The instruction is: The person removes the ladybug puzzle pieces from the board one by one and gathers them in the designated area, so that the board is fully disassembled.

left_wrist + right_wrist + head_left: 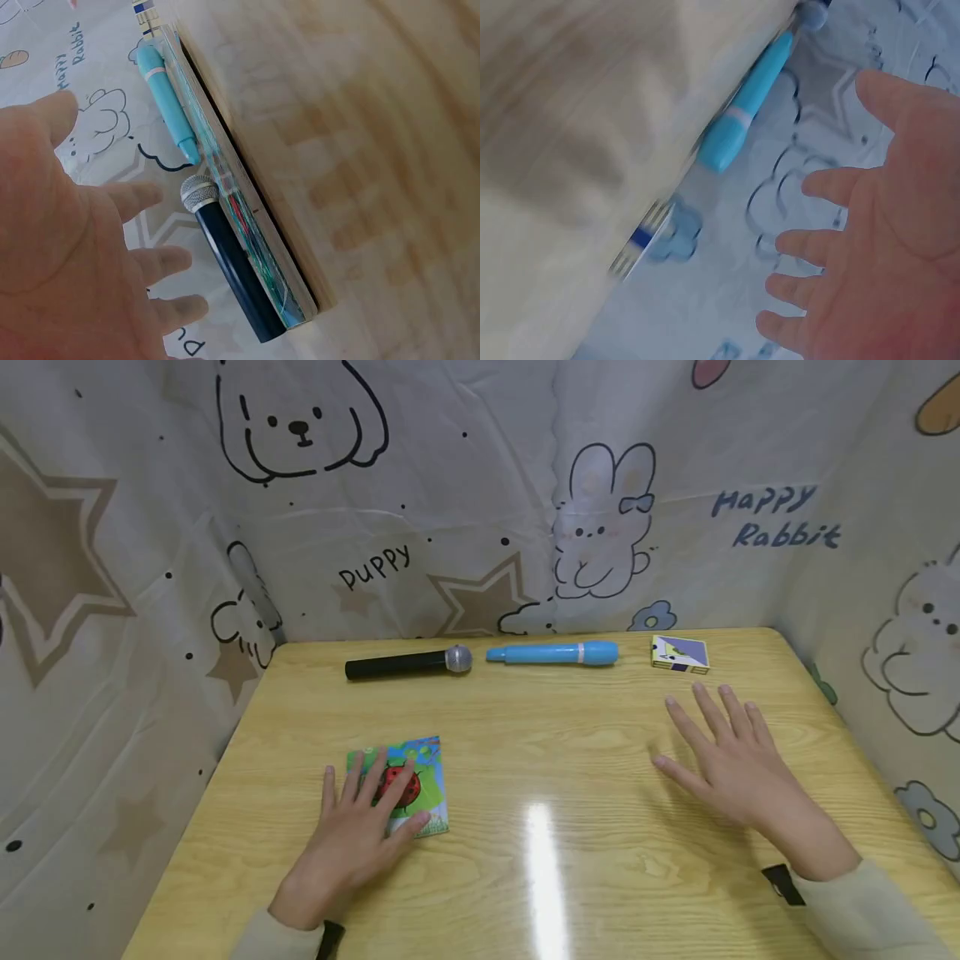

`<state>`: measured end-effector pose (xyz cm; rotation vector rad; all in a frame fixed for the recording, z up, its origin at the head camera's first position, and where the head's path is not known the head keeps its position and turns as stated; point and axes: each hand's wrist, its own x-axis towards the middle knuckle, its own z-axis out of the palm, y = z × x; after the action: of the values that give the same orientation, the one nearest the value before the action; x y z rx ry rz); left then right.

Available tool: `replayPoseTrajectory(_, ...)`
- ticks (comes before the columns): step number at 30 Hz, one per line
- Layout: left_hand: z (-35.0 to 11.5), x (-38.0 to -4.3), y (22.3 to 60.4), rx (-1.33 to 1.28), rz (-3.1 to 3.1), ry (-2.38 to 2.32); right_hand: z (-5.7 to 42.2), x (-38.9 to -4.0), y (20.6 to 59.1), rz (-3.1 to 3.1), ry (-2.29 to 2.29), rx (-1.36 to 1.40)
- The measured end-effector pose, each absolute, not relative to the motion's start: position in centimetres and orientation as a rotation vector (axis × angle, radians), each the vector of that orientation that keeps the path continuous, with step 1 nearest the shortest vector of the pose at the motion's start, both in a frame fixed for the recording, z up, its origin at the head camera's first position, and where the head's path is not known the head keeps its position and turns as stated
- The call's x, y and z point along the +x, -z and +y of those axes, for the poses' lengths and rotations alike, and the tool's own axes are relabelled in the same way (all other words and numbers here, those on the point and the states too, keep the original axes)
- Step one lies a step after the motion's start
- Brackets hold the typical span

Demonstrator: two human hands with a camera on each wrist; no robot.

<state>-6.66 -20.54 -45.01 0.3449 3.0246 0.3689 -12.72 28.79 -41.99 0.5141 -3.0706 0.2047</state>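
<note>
My left hand [352, 835] is over a square ladybug picture [431, 781] on the left of the table, its fingers spread and covering part of it. The left wrist view shows its palm and straight fingers, holding nothing. My right hand [738, 772] is spread at the right side, above the wood, with nothing in it. Beyond its fingertips lies a small flat box [679, 654] with playing-card marks. A blue marker-shaped pen [543, 653] lies at the back middle. Left of that is a black microphone [401, 665] with a silver head.
The wooden table [540, 735] ends at a patterned curtain [465, 485] with rabbits, stars and lettering. The curtain closes in the back and both sides. A bright light reflection runs down the table's front middle.
</note>
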Motion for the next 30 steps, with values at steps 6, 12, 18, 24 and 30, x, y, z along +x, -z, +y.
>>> replayPoseTrajectory(6,-20.7,-6.7,45.2,0.407,2.965,-0.374,23.7,-15.3,40.9,-3.088,-0.21,0.747)
replayPoseTrajectory(12,-20.9,-7.1,45.2,0.447,2.877,-0.421,17.7,-17.7,40.6,-3.033,-0.286,1.017)
replayPoseTrajectory(18,-20.9,-7.7,45.1,0.477,2.845,-0.422,11.0,-19.6,41.0,-3.011,-0.435,1.259)
replayPoseTrajectory(24,-20.8,-7.9,44.8,0.466,2.816,-0.394,4.8,-20.7,42.5,-2.978,-0.553,1.437)
replayPoseTrajectory(30,-20.9,-7.9,44.8,0.448,2.796,-0.388,0.6,-20.9,44.1,-2.91,-0.584,1.564)
